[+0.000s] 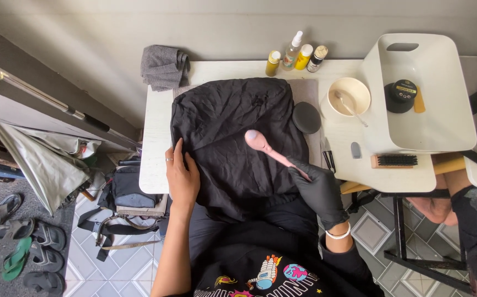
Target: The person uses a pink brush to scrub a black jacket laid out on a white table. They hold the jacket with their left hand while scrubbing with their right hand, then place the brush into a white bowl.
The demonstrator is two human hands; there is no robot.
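The right hand (320, 190), in a black glove with a white band at the wrist, is closed around the thin handle of a pink, smooth, spoon-shaped tool (271, 147), whose rounded head rests on the black garment (233, 137). The left hand (182, 177) is bare, wears a ring, and lies flat and open on the near left part of the same garment, fingers spread and pressing the cloth. The garment is thin, crinkled black fabric, spread over the white table (153, 143) with its near edge hanging toward the person's lap. Just right of it lies a round, matte black pad (306, 117), and nearer the table's front edge a rectangular wooden brush with dark bristles (394, 160), beside a small grey oblong piece (356, 149). Farther back stands a cream bowl (349, 94) with a spoon in it, touching a white plastic tray (442, 121) that holds a round black tin (400, 96). At the far edge, against the wall, four small bottles (296, 56) stand in a row, and a folded grey cloth (164, 67) sits at the far left corner.
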